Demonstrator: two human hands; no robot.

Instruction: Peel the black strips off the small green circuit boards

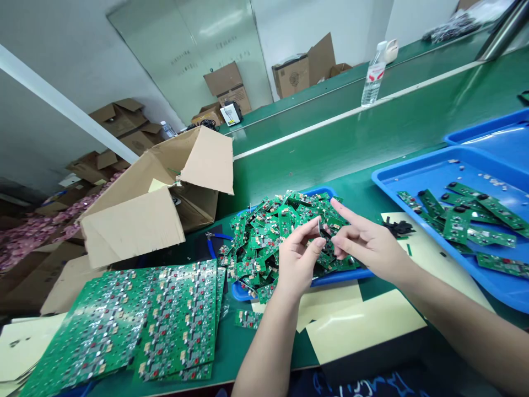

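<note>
My left hand is closed, pinching a small circuit board that shows almost edge-on between thumb and fingers. Close beside it, my right hand has its index finger stretched out, while the thumb and the other fingers are pressed together near the board; what they hold, if anything, is hidden. Both hands are above a blue tray heaped with small green circuit boards. To the right of it, black foam-like strips lie in a small pile on yellowish paper.
Large green board panels are stacked at left, below an open cardboard box. Blue-handled pliers lie beside the heaped tray. Another blue tray at right holds several boards with black pieces. A water bottle stands farther back.
</note>
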